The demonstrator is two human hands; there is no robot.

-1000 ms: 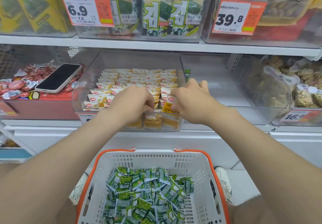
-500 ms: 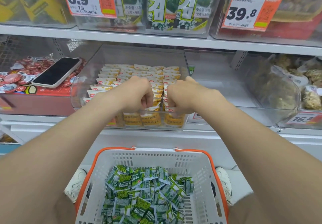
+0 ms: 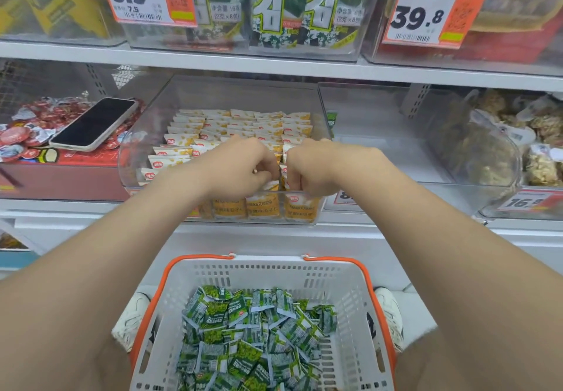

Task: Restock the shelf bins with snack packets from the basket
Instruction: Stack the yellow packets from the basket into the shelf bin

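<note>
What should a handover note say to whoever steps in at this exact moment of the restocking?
Left hand: fingers curled, pinching yellow packets at the front of the clear bin.
Right hand: likewise gripping yellow packets, close beside the left hand.
Basket: below the shelf, holding a heap of green packets.
Done: yellow packets stand in rows filling the bin.
Left: probably settle the front row, then shelve the green packets; neither hand holds one.
A phone lies on the red snacks to the left.
</note>
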